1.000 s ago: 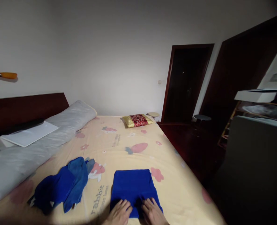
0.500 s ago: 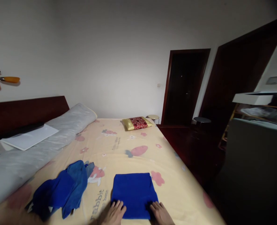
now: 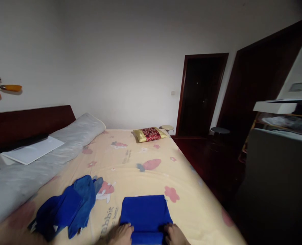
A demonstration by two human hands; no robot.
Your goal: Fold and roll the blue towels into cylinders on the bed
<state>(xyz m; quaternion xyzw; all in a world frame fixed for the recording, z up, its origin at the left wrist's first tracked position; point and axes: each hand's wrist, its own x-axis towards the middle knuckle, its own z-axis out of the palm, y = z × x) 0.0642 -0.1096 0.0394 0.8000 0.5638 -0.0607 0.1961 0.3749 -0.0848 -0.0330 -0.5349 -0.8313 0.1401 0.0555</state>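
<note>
A blue cloth (image 3: 145,214) lies flat on the bed at the bottom centre, with a crease or fold line across its lower part. My left hand (image 3: 123,234) grips its left edge, fingers curled onto the fabric. At the right edge my right hand (image 3: 175,234) has its fingers closed on the same cloth. Off to the left is a crumpled heap of blue cloths (image 3: 71,206), which neither hand touches.
The bed sheet (image 3: 191,200) has a printed pattern. A gold and red pillow (image 3: 150,134) lies at the far end. Along the left runs a grey bolster-like roll (image 3: 46,166) with a white flat item (image 3: 33,149) on it. A dark cabinet (image 3: 278,183) stands right.
The cloth's far edge has come nearer to me and a crease now shows across its lower part. Both hands have moved slightly down and have closed more on its sides.
</note>
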